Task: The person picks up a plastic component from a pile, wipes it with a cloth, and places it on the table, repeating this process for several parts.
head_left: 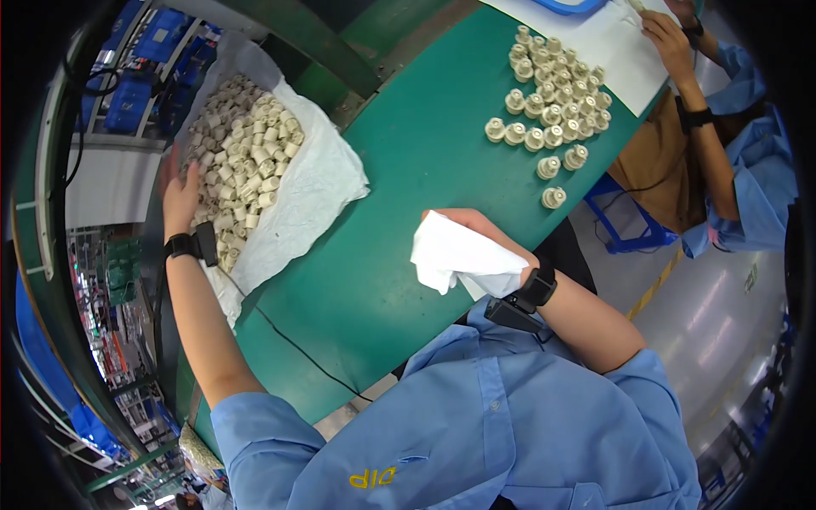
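My left hand (180,194) is at the left edge of a big heap of small cream-white cylindrical parts (248,153), which lie in an opened white plastic bag (319,183). Its thumb stands apart from the fingers, whose tips are slightly blurred, and I see nothing in them. Over the middle of the green table (357,280), my right hand (480,223) is closed round a white cloth (463,255) that drapes down past the wrist and hides most of the fingers. Several cream parts with stepped tops (552,110) stand upright in loose rows toward the far right.
At the far right a co-worker's hand (667,38) is over a white sheet (595,42) beside a blue tray (568,5). A black cable (293,342) runs from my left wrist across the table. Green metal posts (327,51) and blue bins (161,36) stand beyond the bag.
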Tool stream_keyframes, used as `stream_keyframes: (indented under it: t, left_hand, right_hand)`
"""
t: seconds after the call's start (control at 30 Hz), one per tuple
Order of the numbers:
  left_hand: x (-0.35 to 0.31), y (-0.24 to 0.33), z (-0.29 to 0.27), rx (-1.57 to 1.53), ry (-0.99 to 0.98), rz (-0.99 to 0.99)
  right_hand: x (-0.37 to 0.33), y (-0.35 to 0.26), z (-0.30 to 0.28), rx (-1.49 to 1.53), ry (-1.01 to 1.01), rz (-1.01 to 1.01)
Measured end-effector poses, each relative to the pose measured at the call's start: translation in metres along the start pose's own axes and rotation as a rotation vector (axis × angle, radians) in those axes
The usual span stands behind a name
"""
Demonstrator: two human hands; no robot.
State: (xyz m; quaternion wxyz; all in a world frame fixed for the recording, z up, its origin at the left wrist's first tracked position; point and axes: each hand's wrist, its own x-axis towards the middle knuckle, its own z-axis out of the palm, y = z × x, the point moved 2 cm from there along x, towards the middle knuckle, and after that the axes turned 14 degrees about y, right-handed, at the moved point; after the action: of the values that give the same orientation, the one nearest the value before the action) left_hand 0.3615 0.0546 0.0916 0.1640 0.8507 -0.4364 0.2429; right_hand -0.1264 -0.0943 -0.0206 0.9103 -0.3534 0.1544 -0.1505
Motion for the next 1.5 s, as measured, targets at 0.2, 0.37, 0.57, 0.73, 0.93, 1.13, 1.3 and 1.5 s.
stream_keyframes:
  t: [0.2,0.37,0.57,0.73,0.93,1.13,1.3,1.5]
  left_hand:
    - [0.007,0.039,-0.016,0.024,-0.044,0.202]
    - [0.01,0.09,-0.006,-0.073,-0.107,0.232]
    - [0.011,0.095,0.018,0.006,-0.218,0.228]
    - [0.009,0.106,0.003,0.077,-0.115,0.338]
    - [-0.017,0.196,-0.058,-0.123,-0.068,0.55]
    - [-0.053,0.301,-0.081,-0.575,-0.294,0.462]
    - [-0.064,0.367,-0.071,-0.633,-0.278,0.846]
    - [-0.094,0.44,-0.015,-0.77,-0.232,1.203]
  right_hand:
    - [0.002,0.004,-0.001,-0.007,-0.039,-0.057]
    - [0.0,0.001,0.002,-0.008,-0.045,-0.062]
    - [0.0,0.003,0.0,0.003,-0.043,-0.072]
    - [0.001,0.004,0.0,0.014,-0.037,-0.035]
    - [0.001,0.004,-0.002,0.027,-0.097,-0.053]
    - [-0.003,0.011,0.003,-0.086,-0.044,-0.062]
    - [-0.011,0.014,0.011,-0.77,-0.132,-0.44]
    - [-0.019,0.007,0.016,-0.909,-0.206,-0.431]
